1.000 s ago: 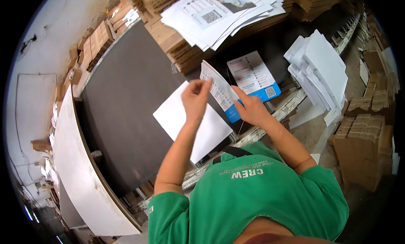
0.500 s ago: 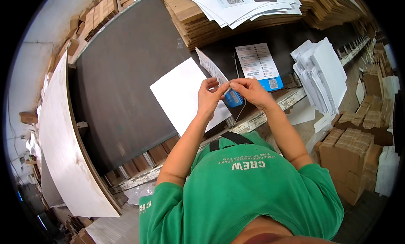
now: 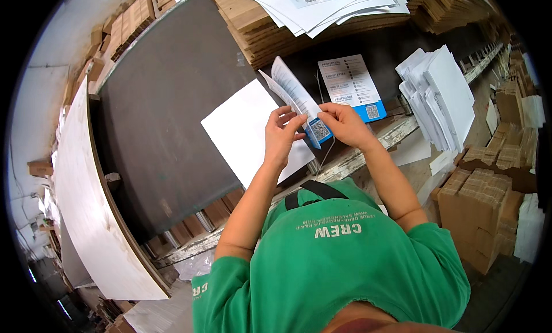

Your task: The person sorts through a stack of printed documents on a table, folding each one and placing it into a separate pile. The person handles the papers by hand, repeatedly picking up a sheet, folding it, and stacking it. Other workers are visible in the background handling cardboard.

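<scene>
A printed leaflet (image 3: 295, 90) with a blue lower end and a square code is held upright, its two leaves parted at the top. My left hand (image 3: 280, 138) grips the leaf on its left side between thumb and fingers. At the other edge my right hand (image 3: 347, 126) pinches the leaflet near the blue part. Beneath and left of it, a blank white sheet (image 3: 236, 129) lies on the dark belt-like surface (image 3: 172, 103). Beyond my right hand rests a flat stack of similar leaflets (image 3: 349, 83), grey-white with a blue band.
Flat brown cardboard (image 3: 253, 31) is piled at the back, with loose printed sheets (image 3: 328, 11) on top. A leaning bundle of white papers (image 3: 440, 97) stands to the right. Cardboard bundles (image 3: 474, 212) fill the far right. A curved pale panel (image 3: 95, 201) borders the left.
The leaflet's leaves have spread apart, showing more print and the code. My right hand has shifted slightly right, and the view has moved a little.
</scene>
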{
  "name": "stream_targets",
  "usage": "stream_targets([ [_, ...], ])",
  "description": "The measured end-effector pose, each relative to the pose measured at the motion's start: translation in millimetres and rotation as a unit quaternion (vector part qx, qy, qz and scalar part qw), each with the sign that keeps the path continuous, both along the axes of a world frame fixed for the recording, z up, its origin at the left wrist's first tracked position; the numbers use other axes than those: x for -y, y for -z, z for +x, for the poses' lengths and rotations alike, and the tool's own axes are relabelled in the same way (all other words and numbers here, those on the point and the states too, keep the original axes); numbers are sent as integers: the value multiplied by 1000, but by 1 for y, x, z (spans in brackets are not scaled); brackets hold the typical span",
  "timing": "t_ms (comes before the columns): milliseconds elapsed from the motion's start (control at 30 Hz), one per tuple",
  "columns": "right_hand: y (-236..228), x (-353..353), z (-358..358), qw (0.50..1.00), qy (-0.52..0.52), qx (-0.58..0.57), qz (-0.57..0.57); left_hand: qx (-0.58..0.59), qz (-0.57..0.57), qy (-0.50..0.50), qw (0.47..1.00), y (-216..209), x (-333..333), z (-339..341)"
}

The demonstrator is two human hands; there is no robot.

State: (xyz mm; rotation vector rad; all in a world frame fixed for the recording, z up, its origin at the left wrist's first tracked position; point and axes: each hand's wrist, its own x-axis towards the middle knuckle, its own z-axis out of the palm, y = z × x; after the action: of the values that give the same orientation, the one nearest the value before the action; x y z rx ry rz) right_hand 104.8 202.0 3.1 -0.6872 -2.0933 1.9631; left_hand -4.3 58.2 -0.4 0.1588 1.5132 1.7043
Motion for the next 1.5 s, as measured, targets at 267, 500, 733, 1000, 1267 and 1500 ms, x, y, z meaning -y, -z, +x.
stream_targets([
  [267, -15, 0, 5, 988, 35, 1, 147, -287, 11, 33, 957, -12, -1, 3],
  [500, -29, 1, 8, 958, 60, 0, 280, -472, -155, 18, 868, -20, -8, 3],
  [733, -30, 12, 3, 939, -17, -151, 308, -422, -155, 34, 893, -36, -13, -6],
  [1000, -10, 26, 33, 941, -67, -23, 330, 17, 31, -107, 994, -10, -8, -13],
  [1267, 24, 37, 29, 915, 34, 29, 401, 113, 59, -110, 986, -26, -10, -4],
  [1500, 63, 2, 10, 933, 83, -51, 346, 173, 125, -93, 973, -19, -12, -13],
])
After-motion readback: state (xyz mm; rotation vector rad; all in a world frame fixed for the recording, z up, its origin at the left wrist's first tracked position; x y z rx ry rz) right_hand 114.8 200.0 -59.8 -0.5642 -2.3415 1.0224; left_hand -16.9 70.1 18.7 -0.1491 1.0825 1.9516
